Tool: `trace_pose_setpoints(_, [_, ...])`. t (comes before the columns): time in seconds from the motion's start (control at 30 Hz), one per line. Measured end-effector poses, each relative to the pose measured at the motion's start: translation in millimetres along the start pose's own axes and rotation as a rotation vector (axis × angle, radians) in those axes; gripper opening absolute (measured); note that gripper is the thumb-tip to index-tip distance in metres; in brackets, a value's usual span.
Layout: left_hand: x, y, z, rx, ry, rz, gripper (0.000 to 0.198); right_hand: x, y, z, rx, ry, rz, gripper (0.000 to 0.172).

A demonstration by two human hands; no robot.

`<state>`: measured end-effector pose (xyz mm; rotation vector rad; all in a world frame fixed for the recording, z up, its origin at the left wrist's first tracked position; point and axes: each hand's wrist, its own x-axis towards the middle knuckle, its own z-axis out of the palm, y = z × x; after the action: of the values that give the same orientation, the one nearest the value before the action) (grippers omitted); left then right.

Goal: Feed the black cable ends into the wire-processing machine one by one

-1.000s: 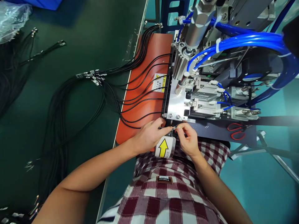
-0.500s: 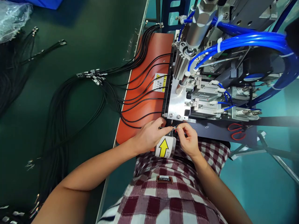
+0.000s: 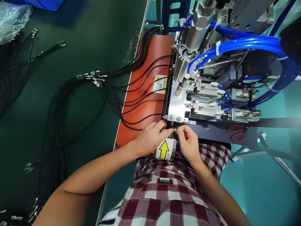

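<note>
My left hand is closed on a black cable near its end, at the front of the machine. Thin stripped wires, one of them red, show between the two hands. My right hand pinches at these wire ends with thumb and forefinger; the fingertips cover most of them. Several more black cables run over the orange-red sheet into the machine's dark clamp strip. Just below my hands sits a label with a yellow arrow.
Bundled black cables with metal connectors lie on the dark green table at left. Red-handled scissors rest on the dark ledge at right. Blue air hoses arch over the machine. A blue bin and clear plastic bag occupy the far left.
Both hands hold nearly the same position at the wire ends, with only slight finger movement. The whole view has shifted slightly.
</note>
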<state>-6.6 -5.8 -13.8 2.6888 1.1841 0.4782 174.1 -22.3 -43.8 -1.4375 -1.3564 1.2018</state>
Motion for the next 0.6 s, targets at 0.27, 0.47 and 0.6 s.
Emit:
trace_pose_setpoints(0.27, [1,-1,1.6,0.006,0.043,0.011,0.030,1,3,-1,-0.038,-0.008,-0.026,0.021])
trace_pose_setpoints(0.47, [0,-1,2.3,-0.033,0.011,-0.007,0.031,4,5,0,0.150,-0.021,0.106,0.024])
trace_pose_setpoints(0.6, [-1,-2,3.0,-0.035,-0.019,-0.014,0.032,5,11,-3,0.343,-0.100,0.300,0.030])
